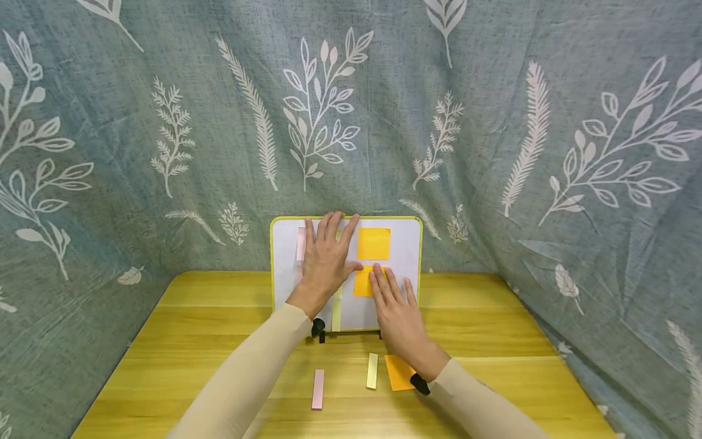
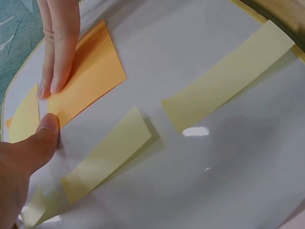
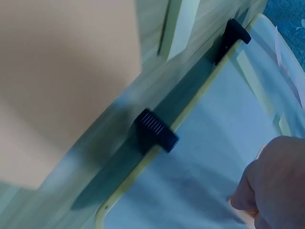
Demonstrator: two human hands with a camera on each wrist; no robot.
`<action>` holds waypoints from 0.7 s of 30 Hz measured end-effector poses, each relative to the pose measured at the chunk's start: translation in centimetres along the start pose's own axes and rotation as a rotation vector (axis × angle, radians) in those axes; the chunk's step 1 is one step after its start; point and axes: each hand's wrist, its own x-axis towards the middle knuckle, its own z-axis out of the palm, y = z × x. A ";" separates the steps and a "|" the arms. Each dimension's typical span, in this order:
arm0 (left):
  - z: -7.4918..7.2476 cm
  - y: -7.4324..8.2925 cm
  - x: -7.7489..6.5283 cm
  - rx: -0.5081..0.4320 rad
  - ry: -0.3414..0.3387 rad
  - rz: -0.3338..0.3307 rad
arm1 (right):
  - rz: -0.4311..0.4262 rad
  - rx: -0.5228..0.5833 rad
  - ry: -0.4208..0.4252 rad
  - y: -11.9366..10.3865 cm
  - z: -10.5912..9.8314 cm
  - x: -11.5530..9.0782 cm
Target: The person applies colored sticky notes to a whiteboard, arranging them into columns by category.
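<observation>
A white board with a yellow rim stands upright on the table. My left hand is spread over its upper middle, fingertips by the top rim. In the left wrist view its thumb touches the edge of the lower orange sticky note. My right hand presses that note against the board with straight fingers. The upper orange sticky note sits above it. Pale yellow sticky strips run in a line down the board, partly hidden by my left hand. A pink strip is further left.
On the wooden table in front lie a pink strip pad, a yellow strip pad and an orange note pad, partly under my right wrist. Black feet hold the board's lower edge. Patterned cloth hangs behind.
</observation>
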 end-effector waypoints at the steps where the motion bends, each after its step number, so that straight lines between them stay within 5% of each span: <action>1: 0.0 0.0 0.0 -0.001 0.001 0.001 | 0.002 0.006 -0.001 0.3 0.1 -0.2; 13: -0.2 0.0 0.1 -0.010 -0.019 0.000 | 0.073 0.021 -0.037 2.8 -0.2 -1.5; 21: -0.7 0.2 0.0 0.033 -0.115 -0.002 | 0.062 0.186 0.060 3.6 -0.1 -2.3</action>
